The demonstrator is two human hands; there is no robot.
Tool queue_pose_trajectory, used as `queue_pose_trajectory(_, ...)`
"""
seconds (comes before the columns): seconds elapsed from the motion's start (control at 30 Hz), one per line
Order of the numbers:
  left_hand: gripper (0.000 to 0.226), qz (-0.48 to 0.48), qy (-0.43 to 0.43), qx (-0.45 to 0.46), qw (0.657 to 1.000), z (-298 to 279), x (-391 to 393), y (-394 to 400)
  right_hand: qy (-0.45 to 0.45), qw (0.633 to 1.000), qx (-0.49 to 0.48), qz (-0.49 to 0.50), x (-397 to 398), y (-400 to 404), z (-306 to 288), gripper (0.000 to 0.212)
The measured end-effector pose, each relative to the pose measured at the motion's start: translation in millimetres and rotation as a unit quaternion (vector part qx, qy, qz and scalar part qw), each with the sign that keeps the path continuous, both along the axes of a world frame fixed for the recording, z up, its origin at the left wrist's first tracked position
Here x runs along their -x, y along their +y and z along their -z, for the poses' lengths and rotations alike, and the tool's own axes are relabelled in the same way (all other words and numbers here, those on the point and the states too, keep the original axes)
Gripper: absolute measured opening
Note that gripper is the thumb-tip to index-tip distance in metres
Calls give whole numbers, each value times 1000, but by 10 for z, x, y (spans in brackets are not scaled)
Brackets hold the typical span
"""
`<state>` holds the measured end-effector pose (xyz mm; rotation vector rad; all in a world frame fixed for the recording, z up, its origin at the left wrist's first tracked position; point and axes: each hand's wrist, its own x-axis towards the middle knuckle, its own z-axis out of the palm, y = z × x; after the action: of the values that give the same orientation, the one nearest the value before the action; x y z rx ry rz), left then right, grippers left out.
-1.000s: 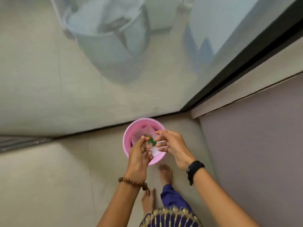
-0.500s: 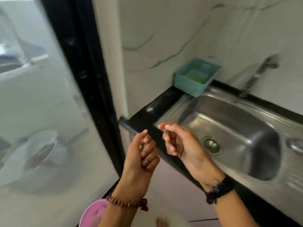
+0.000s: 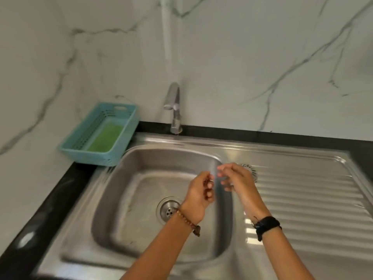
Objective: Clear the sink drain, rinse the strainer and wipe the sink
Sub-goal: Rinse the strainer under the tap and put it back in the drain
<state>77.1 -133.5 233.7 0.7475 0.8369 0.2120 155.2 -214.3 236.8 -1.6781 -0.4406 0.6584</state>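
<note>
Above the sink (image 3: 113,203), both hands (image 3: 219,183), fingers curled, no legible writing.

Black counter (image 3: 50,199) carries stainless sink (image 3: 113,199) with ribbed drainboard (image 3: 312,209). Teal basket (image 3: 101,134) sits at back-left corner, touching wall. Round strainer (image 3: 252,172), blurred, seemingly lies on drainboard.
</note>
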Motion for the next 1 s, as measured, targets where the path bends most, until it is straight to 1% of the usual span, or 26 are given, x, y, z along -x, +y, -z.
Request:
queue_pose_trajectory(0.07,28,36,52,-33,997,177,-375,20,-81,995,50,40,-423,-38,235,13)
queue_pose_trajectory(0.13,22,72,96,-58,991,336,-678,58,-170,974,131,67,-778,-70,468,11)
queue_pose_trajectory(0.17,20,84,110,-63,988,396,-789,82,-198,962,172,70,-904,-83,568,13)
queue_pose_trajectory(0.3,6,97,137,-77,983,614,-1166,131,-238,926,285,64,-1159,-100,882,28)
queue_pose_trajectory(0.33,8,101,142,-77,982,659,-1205,125,-252,919,296,60,-1156,-85,923,30)
queue_pose_trajectory(0.4,10,103,144,-75,981,743,-1253,114,-264,917,292,58,-1133,-46,959,30)
queue_pose_trajectory(0.5,11,86,136,-55,985,806,-1199,150,-246,931,260,66,-1017,39,941,29)
queue_pose_trajectory(0.6,6,51,78,4,996,803,-1006,273,-198,958,195,71,-810,190,869,21)
queue_pose_trajectory(0.67,5,11,38,28,999,792,-834,420,-181,969,156,65,-662,327,806,20)
queue_pose_trajectory(0.73,15,-21,21,24,999,775,-618,672,-174,975,125,55,-515,525,734,23)
queue_pose_trajectory(0.8,28,-46,11,17,999,760,-377,1005,-179,978,94,47,-407,819,629,26)
queue_pose_trajectory(0.87,34,-55,9,12,998,746,-145,1325,-189,979,58,43,-371,1193,486,28)
queue_pose_trajectory(0.93,33,-53,12,9,998,725,64,1619,-198,979,29,29,-379,1642,337,31)
queue_pose_trajectory(1.0,25,-45,10,5,999,717,205,1841,-189,982,24,13,-414,2032,219,32)
